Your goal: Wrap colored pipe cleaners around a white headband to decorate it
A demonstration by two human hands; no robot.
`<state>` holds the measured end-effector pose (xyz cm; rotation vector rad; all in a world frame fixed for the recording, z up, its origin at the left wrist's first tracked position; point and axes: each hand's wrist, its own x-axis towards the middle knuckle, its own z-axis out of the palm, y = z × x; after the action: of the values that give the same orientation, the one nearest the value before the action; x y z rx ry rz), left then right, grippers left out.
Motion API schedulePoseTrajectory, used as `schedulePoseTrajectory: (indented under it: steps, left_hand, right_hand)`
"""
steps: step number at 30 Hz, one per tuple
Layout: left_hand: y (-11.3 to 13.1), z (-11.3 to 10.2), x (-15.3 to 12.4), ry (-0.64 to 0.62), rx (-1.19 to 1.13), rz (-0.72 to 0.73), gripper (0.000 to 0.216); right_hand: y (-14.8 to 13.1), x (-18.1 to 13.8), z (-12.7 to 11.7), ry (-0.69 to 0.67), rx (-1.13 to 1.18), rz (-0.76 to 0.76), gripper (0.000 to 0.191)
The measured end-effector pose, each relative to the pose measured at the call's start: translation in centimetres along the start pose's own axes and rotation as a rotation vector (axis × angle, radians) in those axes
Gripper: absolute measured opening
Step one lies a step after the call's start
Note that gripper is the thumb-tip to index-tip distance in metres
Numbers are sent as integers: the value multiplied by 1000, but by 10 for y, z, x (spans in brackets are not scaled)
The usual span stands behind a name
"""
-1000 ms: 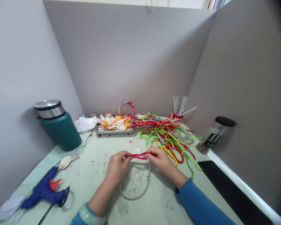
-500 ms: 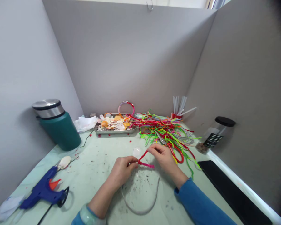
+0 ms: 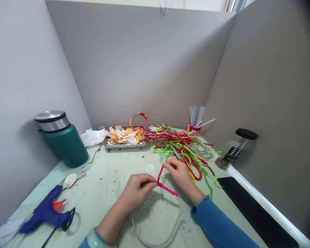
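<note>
My left hand (image 3: 138,191) pinches a red and pink fuzzy pipe cleaner (image 3: 168,189) between thumb and forefinger. The pink part slants down to the right from those fingertips. My right hand (image 3: 179,174) holds the red end up between thumb and fingers, a short way to the right. Below both hands curves a thin grey band (image 3: 156,245), blurred on its right side. Its left side runs up behind my left hand; whether it joins the pink part I cannot tell. A clear round disc (image 3: 150,168) lies just beyond my hands.
Red-handled scissors (image 3: 193,168) lie beside my right hand on a heap of coloured pipe cleaners (image 3: 175,136). Behind are a metal tray (image 3: 126,146) of shells and a wrapped hoop (image 3: 146,120). A glue gun (image 3: 45,212) and green bottle (image 3: 67,146) stand left, a jar (image 3: 235,150) right.
My left hand has shifted slightly right, and the pink part has swung lower and to the right. The red end stands steeper. The grey band has moved down and right.
</note>
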<state>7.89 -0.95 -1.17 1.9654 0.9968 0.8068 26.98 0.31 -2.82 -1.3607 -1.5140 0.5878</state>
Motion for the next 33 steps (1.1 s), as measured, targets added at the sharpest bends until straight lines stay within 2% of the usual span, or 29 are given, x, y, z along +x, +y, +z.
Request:
schedulePoseTrajectory:
  steps: [5, 11, 17, 20, 26, 33]
  left_hand:
    - [-2, 0, -3, -14, -90, -15, 16]
    - [-1, -2, -3, -11, -83, 51, 25]
    - [-1, -1, -2, 2, -50, 38, 20]
    - [-5, 0, 0, 66, -52, 18, 21]
    - [-14, -5, 3, 251, -128, -48, 24]
    - [-23, -8, 10, 403, -408, -245, 35]
  right_hand:
    - [7, -4, 10, -30, -183, -109, 23]
    - [12, -8, 20, -161, -269, -175, 21]
    - [8, -13, 22, -312, -317, -245, 20]
    - [7, -15, 22, -339, -356, -292, 19]
    - [3, -19, 23, -256, -369, -320, 30]
    - [-3, -19, 15, -270, -257, -369, 18]
